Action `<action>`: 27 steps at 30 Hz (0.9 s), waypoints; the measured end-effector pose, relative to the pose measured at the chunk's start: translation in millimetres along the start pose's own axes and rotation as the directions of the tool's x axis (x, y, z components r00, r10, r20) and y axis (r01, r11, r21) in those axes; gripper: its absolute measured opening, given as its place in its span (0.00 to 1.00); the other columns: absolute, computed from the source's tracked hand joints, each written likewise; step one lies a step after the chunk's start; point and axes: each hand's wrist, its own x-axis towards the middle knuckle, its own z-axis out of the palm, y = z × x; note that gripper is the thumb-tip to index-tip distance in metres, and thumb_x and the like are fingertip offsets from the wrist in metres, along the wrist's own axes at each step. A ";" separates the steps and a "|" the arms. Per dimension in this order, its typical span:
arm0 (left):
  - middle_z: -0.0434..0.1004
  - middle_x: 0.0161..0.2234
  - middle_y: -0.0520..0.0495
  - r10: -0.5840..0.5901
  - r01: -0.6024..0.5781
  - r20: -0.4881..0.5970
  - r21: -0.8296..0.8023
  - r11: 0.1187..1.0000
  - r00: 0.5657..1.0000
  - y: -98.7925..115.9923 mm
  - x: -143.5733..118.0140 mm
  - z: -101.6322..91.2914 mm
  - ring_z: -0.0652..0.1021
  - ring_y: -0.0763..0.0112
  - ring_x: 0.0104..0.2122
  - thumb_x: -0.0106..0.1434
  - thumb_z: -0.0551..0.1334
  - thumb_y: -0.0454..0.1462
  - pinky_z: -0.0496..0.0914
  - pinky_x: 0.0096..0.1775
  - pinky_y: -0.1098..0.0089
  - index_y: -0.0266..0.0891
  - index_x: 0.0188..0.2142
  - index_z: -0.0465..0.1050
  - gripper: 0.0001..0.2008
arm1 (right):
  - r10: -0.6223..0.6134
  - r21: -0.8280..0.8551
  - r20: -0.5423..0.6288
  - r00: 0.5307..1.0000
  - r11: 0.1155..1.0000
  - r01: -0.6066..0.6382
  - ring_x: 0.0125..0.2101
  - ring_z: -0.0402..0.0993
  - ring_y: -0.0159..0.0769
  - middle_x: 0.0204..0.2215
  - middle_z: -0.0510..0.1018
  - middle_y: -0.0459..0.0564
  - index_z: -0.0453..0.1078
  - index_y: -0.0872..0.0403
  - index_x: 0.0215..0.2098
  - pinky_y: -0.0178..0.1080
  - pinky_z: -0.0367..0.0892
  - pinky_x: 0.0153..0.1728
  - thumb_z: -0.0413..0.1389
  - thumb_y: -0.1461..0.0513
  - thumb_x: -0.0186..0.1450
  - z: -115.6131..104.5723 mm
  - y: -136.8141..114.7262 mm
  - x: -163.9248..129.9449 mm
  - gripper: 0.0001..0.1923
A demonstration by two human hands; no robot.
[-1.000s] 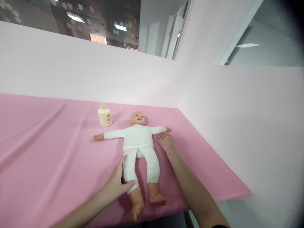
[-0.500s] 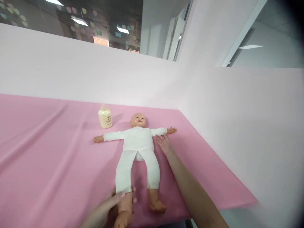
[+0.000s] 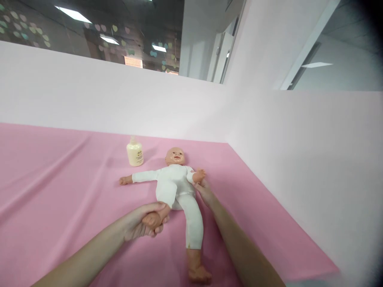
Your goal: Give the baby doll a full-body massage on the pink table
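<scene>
A baby doll [image 3: 179, 181] with a white cloth body lies on its back on the pink sheet [image 3: 74, 199], head toward the wall. My left hand [image 3: 149, 221] is closed around the ankle of the leg on the left, which is bent up toward the belly. At the doll's other side, my right hand [image 3: 204, 189] grips the arm on the right near its wrist, and that arm is folded in; some of my fingers are hidden behind it. The other leg and the other arm lie stretched out.
A cream pump bottle [image 3: 135, 154] stands left of the doll's head. White walls [image 3: 119, 99] rise behind and to the right of the table, with window panes above. Folds run through the sheet on the left.
My left hand has lifted the doll's leg and bent it toward the belly. My right hand has taken the outstretched arm and brought it inward. The view has shifted slightly.
</scene>
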 end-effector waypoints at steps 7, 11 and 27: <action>0.68 0.26 0.53 -0.010 0.007 -0.061 -0.045 0.999 0.998 -12.3 32.6 -5.7 0.67 0.80 0.19 0.54 0.62 0.48 0.57 0.20 0.79 0.36 0.34 0.63 0.18 | -0.126 -0.428 0.201 0.972 0.881 0.202 0.59 0.58 0.39 0.57 0.65 0.48 0.73 0.49 0.45 0.45 0.47 0.62 0.63 0.66 0.52 15.4 -10.3 -16.8 0.21; 0.73 0.27 0.48 -0.042 0.038 0.232 0.021 0.999 0.972 -36.8 32.7 -13.9 0.74 0.71 0.26 0.46 0.69 0.44 0.69 0.29 0.71 0.34 0.35 0.67 0.22 | -0.133 -0.319 0.087 0.987 0.935 0.154 0.56 0.63 0.37 0.53 0.69 0.47 0.70 0.49 0.47 0.44 0.54 0.60 0.62 0.66 0.53 12.7 -7.2 -12.6 0.23; 0.78 0.27 0.48 -0.163 -0.014 0.510 0.326 0.945 0.845 -34.2 20.4 -22.7 0.78 0.60 0.29 0.38 0.72 0.31 0.75 0.34 0.64 0.38 0.29 0.78 0.14 | 0.205 0.290 -0.549 0.810 0.956 -0.045 0.29 0.78 0.32 0.34 0.77 0.45 0.64 0.52 0.39 0.38 0.75 0.38 0.51 0.62 0.63 -46.7 2.5 17.0 0.06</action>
